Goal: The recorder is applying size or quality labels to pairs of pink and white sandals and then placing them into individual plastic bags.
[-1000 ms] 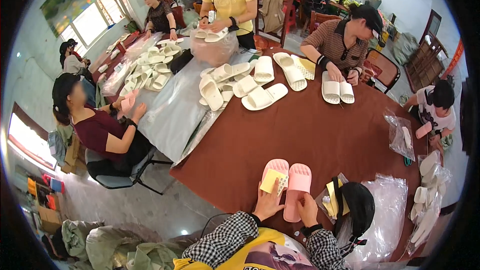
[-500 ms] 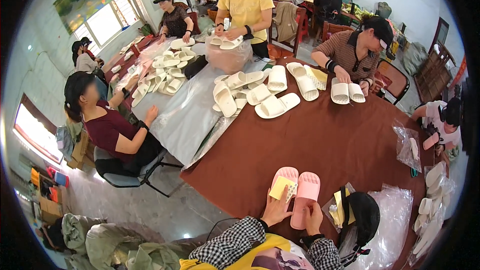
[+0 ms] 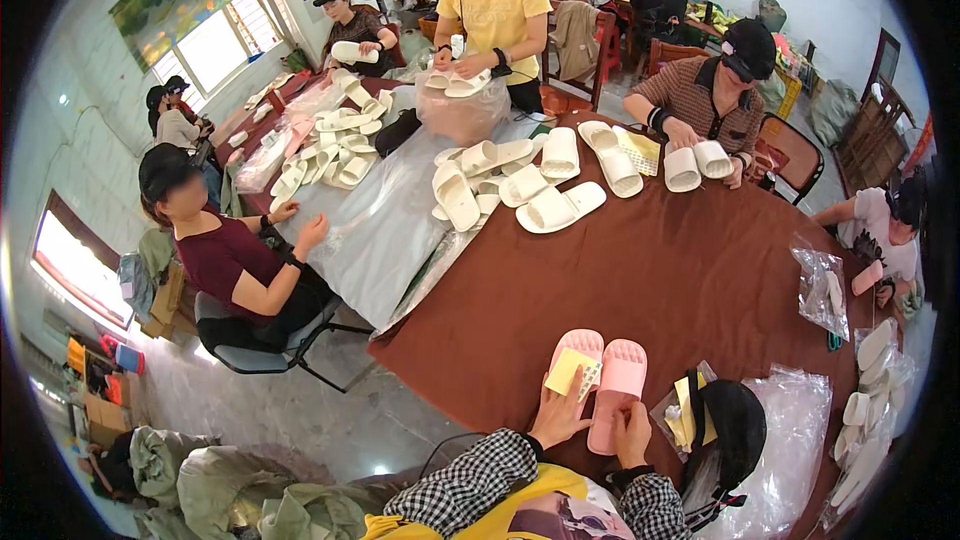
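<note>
Two pink slippers lie side by side on the brown-covered table in front of me, the left slipper and the right slipper, toes pointing away. My left hand lies over the heel part of the left one. Its fingers hold a small yellow sticker sheet with pale spots along one edge, which covers part of that slipper. My right hand is closed at the heel of the right slipper, thumb bent in. Whether a small sticker sits between its fingertips is hidden.
Right of my hands lie a black cap, yellow sheets and clear plastic bags. White slippers are piled at the table's middle. Across from me a person handles a white pair; another person sits at left.
My hands stay nearly in place on the pink slippers. The person across tips the white pair up. At left, the person in maroon raises a hand; farther back someone lifts a white slipper.
</note>
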`<state>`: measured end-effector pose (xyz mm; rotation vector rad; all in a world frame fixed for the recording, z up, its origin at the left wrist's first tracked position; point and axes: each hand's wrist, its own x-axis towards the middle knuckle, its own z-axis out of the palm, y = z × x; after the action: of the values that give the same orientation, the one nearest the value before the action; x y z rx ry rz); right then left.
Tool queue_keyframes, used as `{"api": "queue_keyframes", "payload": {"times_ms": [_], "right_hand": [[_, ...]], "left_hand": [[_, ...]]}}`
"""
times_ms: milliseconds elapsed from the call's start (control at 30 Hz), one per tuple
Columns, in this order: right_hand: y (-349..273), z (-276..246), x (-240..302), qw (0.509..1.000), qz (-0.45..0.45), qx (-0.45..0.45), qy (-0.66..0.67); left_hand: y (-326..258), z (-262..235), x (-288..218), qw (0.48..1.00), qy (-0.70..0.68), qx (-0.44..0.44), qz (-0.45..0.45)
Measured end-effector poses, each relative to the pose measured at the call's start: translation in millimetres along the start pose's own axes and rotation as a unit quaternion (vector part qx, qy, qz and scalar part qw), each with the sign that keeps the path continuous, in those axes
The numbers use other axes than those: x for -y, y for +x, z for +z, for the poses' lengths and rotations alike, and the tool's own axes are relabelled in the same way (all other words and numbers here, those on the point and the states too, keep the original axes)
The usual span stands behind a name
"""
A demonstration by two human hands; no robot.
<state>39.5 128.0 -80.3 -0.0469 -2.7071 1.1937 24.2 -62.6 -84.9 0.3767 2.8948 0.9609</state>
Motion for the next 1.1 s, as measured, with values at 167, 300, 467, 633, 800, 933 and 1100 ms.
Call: {"api": "queue_keyframes", "payload": {"times_ms": [167, 300, 467, 633, 800, 933, 1100], "right_hand": [[1, 2, -2, 1.000, 0.008, 0.008, 0.014], [2, 3, -1, 1.000, 0.013, 0.012, -0.010], [0, 4, -10, 1.000, 0.002, 0.011, 0.020], [0, 1, -8, 0.999, 0.005, 0.028, 0.016], [1, -1, 0, 1.000, 0.004, 0.029, 0.004], [1, 0, -8, 0.999, -0.012, 0.029, 0.006], [2, -7, -10, 0.998, -0.017, 0.060, 0.009]], "left_hand": [[0, -2, -1, 1.000, -0.001, -0.009, -0.002], [0, -4, -1, 1.000, -0.002, -0.002, -0.002], [-1, -1, 0, 1.000, 0.003, -0.009, 0.004], [0, 1, 1, 1.000, 0.003, 0.000, 0.001], [-1, 0, 2, 1.000, -0.004, -0.006, 0.000], [-1, 3, 2, 1.000, 0.004, -0.008, 0.004], [-1, 3, 2, 1.000, -0.018, -0.015, 0.007]]}}
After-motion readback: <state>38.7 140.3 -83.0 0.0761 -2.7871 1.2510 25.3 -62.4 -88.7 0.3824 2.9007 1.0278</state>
